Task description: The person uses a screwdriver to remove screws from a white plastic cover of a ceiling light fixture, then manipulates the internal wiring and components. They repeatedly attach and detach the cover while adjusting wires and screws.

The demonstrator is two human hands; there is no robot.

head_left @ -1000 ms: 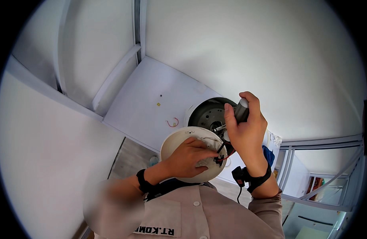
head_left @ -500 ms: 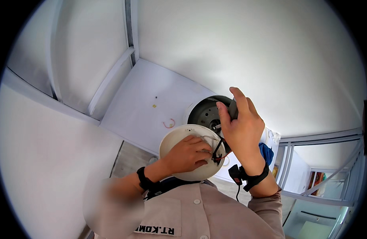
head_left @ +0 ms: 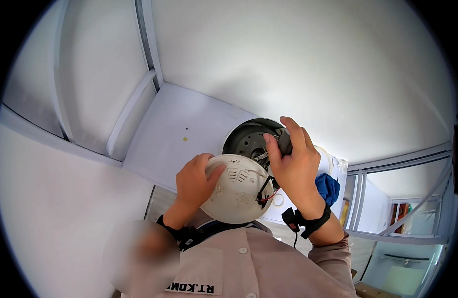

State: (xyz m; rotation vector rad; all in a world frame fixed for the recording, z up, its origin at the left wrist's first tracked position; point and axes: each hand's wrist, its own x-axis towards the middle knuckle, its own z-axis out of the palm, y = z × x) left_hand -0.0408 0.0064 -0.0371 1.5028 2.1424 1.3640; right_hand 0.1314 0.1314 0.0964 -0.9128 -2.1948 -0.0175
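My left hand (head_left: 195, 180) grips the left rim of a round white vented plastic cover (head_left: 236, 191), thumb inside and fingers around the outer edge. The hollow side of the cover faces up. A black cord and a thin red wire (head_left: 269, 197) run at its right side. Just beyond stands a round housing (head_left: 246, 141) that looks like a rice cooker body, its dark metal inside showing several holes. Over its right part, my right hand (head_left: 298, 166) is closed around a dark grey-handled tool (head_left: 285, 143); a metal tip points into the housing. The tool's kind is unclear.
The housing rests on a pale table (head_left: 181, 111) set against white walls. A small yellow piece (head_left: 185, 139) and a tiny dark piece (head_left: 186, 128) lie on it. Right of my hand are a crumpled blue thing (head_left: 328, 187) and a pale ring (head_left: 278, 199).
My left hand has moved from inside the cover to its left rim, uncovering the vents. A short red wire on the table is now out of sight. My right hand still holds the tool.
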